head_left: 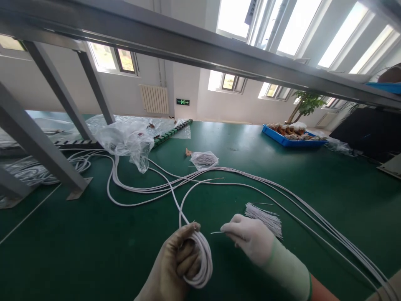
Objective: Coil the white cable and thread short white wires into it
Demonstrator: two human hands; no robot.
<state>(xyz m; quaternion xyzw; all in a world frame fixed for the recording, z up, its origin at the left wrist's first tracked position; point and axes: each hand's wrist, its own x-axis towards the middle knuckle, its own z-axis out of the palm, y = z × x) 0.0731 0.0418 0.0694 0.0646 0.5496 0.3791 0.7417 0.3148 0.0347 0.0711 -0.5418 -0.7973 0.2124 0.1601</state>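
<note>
My left hand (175, 265), in a worn brownish glove, is closed around a coil of white cable (203, 261) just above the green table. The cable's free length runs up and away across the table to the other loose white cables (150, 188). My right hand (249, 238), in a white glove with a green cuff, pinches a thin white tie wire (216, 232) whose tip points toward the coil. A bundle of thin white tie wires (265, 216) lies just behind my right hand.
Several long white cables (313, 217) stretch across the green table (94, 242) to the right edge. A small bag of ties (204, 159), crumpled clear plastic (128, 138), grey metal frame legs (40, 146) at left, and a blue tray (293, 140) far right.
</note>
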